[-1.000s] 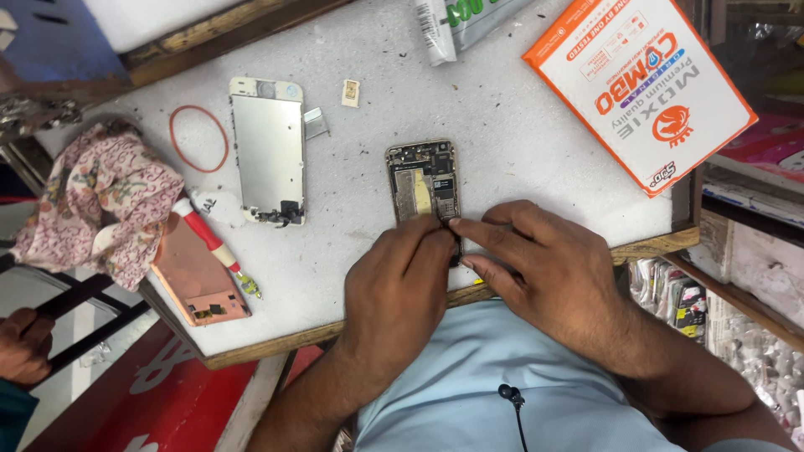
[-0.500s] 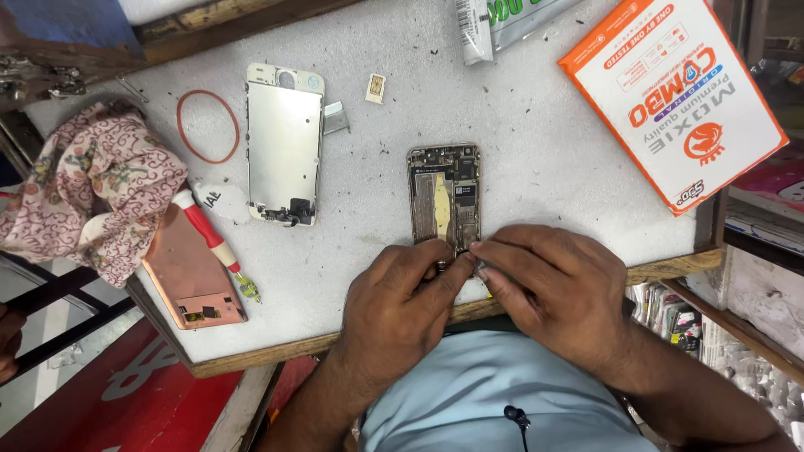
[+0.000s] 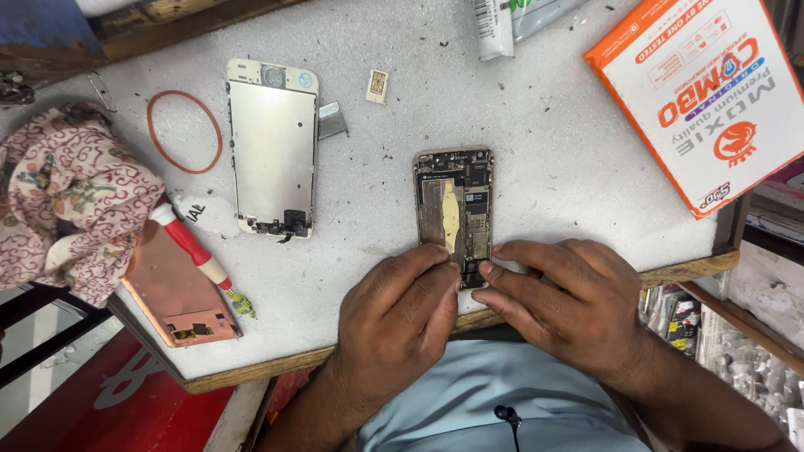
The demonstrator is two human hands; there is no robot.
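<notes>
Opened phone body [image 3: 454,213], circuit boards exposed, lying flat near the front edge of the white worktable [image 3: 569,167]; left hand [image 3: 400,322] and right hand [image 3: 569,305] meet at its lower end, fingertips pressed on it, fingers curled and nothing gripped outright. Detached screen panel [image 3: 272,155] lies well to the left, between a red rubber band [image 3: 184,131] and a small SIM card [image 3: 377,86]; red-handled screwdriver [image 3: 199,258] rests on a copper-coloured back cover [image 3: 172,297]

White speckled desk [image 3: 553,151] with a wood edge. Opened phone body [image 3: 454,209] sits mid-desk; left of it the detached screen panel [image 3: 272,159], red rubber band [image 3: 184,131], red-handled screwdriver [image 3: 191,247], copper back cover [image 3: 177,295]. Orange box [image 3: 712,92] to its right.
</notes>
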